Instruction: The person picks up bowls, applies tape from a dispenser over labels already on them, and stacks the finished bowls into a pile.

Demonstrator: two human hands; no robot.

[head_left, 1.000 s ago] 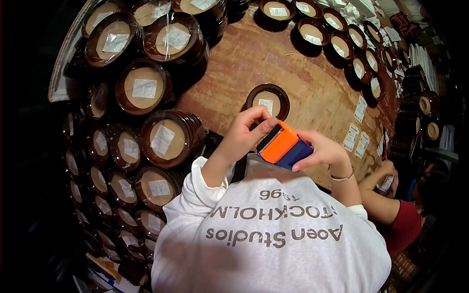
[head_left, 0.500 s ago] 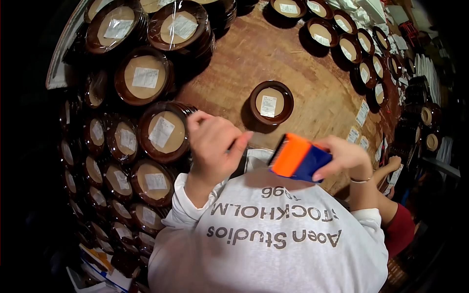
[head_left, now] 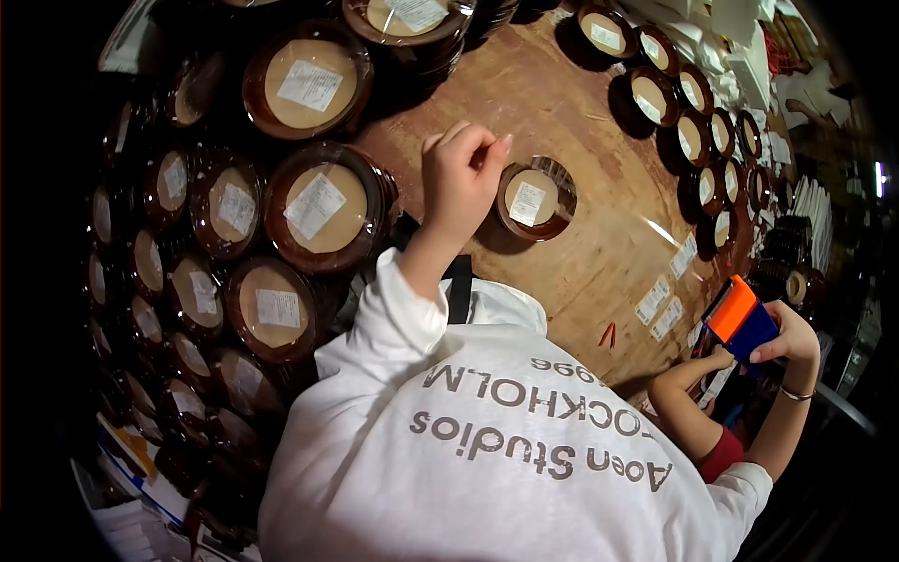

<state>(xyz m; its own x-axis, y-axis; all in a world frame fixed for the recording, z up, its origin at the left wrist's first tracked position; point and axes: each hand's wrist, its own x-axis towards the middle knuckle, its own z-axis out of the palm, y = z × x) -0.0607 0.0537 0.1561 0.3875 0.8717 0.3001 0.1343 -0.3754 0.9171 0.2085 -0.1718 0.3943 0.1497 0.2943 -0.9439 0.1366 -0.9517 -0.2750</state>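
The left hand (head_left: 462,180) pinches shut on the end of clear tape (head_left: 658,228) over a bowl (head_left: 534,199) on the counter (head_left: 581,103), while the right hand (head_left: 791,339) grips the tape roller (head_left: 740,321) far off, likely to pull the tape tight.

I'm in a white long-sleeve sweatshirt (head_left: 506,468) that fills the lower half of the frame. Grey print across the front, upside down from here: "Aoen Studios", "STOCKHOLM", "1996". Left sleeve (head_left: 398,314) is shoved up, cuff bunched in folds mid-frame. Right sleeve (head_left: 749,482) is pushed up to the elbow, lower right. Thin metal bangle (head_left: 796,395) on the right wrist. Left hand (head_left: 464,178) and right hand (head_left: 787,339) are bare.
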